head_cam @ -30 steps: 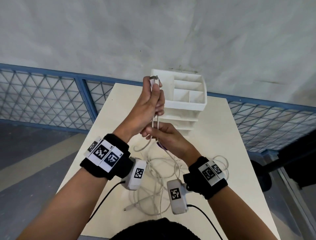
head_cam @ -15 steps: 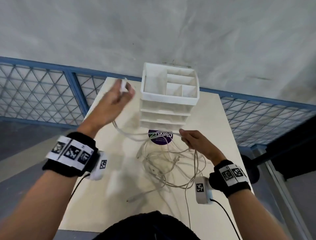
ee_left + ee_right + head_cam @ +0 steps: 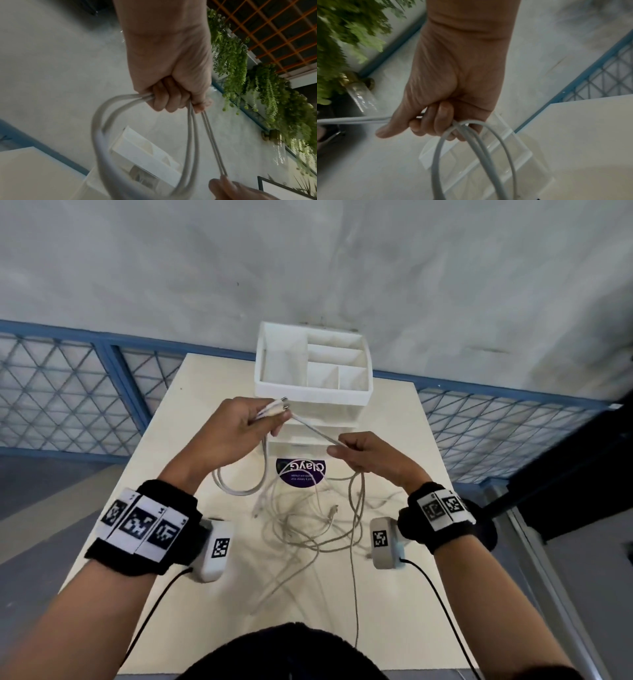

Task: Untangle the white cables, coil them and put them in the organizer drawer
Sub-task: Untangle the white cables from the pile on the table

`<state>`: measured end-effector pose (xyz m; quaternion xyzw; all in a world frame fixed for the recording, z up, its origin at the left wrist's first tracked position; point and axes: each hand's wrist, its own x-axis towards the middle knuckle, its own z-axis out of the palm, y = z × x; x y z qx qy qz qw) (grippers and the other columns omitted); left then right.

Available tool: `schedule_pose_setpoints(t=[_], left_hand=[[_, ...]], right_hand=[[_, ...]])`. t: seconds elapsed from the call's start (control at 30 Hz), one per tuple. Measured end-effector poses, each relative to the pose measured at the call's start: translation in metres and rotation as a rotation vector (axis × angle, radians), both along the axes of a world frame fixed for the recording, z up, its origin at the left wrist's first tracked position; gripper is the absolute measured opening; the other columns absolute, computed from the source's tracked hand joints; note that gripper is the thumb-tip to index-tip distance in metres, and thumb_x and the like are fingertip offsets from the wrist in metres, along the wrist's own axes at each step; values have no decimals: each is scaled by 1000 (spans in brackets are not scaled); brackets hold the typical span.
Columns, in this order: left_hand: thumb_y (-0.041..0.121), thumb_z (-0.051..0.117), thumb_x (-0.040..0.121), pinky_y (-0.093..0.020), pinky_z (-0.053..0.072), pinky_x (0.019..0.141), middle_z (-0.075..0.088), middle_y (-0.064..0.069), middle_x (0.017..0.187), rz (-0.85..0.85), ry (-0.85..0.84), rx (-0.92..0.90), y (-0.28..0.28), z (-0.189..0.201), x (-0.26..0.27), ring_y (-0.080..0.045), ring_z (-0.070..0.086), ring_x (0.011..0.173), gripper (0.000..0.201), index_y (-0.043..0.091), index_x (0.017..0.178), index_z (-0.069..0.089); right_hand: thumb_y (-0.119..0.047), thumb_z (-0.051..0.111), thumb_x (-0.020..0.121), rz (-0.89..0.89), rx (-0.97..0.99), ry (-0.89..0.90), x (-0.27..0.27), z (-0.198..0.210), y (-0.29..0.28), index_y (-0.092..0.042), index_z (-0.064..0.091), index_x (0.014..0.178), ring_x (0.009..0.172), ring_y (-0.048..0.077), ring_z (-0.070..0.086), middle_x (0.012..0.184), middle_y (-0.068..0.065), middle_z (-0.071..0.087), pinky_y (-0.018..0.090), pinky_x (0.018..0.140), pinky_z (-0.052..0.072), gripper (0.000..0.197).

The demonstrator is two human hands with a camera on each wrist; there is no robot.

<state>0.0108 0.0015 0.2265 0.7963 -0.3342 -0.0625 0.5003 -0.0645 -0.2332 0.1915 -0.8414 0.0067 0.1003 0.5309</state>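
Cream bench [image 3: 205, 604] against a grey wall, white organizer [image 3: 313, 397] at the far edge. Left hand [image 3: 233, 436] fingers clench looped white cable [image 3: 313, 430] ends; right hand [image 3: 370, 455] pinches the same strand. Remaining cables [image 3: 308, 522] lie tangled mid-bench, near the organizer.

Both forearms reach forward, each with a black band at the wrist. The left hand [image 3: 236, 429] is raised, its fingers [image 3: 164, 100] curled closed round the white cables [image 3: 310, 428]. The right hand [image 3: 370, 455] is a little lower, pinching the same cables between thumb and curled fingers [image 3: 435, 121].
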Motion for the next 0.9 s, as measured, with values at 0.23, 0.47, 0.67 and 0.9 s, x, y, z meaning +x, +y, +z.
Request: schedule_pose_setpoints(t=[0.23, 0.47, 0.67, 0.9], left_hand=[[32, 51, 94, -15, 24, 43, 39, 9, 41, 176, -64, -134, -5, 9, -8, -5, 30, 38, 38, 17, 59, 48], [37, 45, 95, -16, 20, 42, 35, 8, 36, 319, -168, -299, -4, 46, 5, -6, 25, 36, 39, 24, 59, 43], [49, 44, 88, -29, 29, 54, 47, -5, 50, 261, -156, -149, 5, 17, 5, -13, 35, 49, 41, 20, 59, 45], [41, 42, 96, -17, 26, 46, 38, 2, 52, 180, -117, -15, -5, 11, -2, -10, 32, 48, 41, 15, 64, 44]], right_hand=[[-23, 53, 95, 42, -86, -29, 14, 13, -8, -17, 41, 66, 48, 7, 36, 56, -5, 38, 18, 49, 36, 32], [-17, 49, 97, -47, -36, -257, 16, 54, -3, -15, 40, 68, 49, 5, 44, 59, 1, 40, 15, 56, 39, 31], [-25, 52, 96, -214, -269, -371, 18, 52, -32, -19, 44, 72, 49, -1, 47, 58, 1, 48, 12, 53, 38, 26], [-28, 59, 90, -211, -278, -615, 31, 138, -37, -20, 53, 78, 50, 10, 48, 56, -3, 48, 22, 55, 41, 15]])
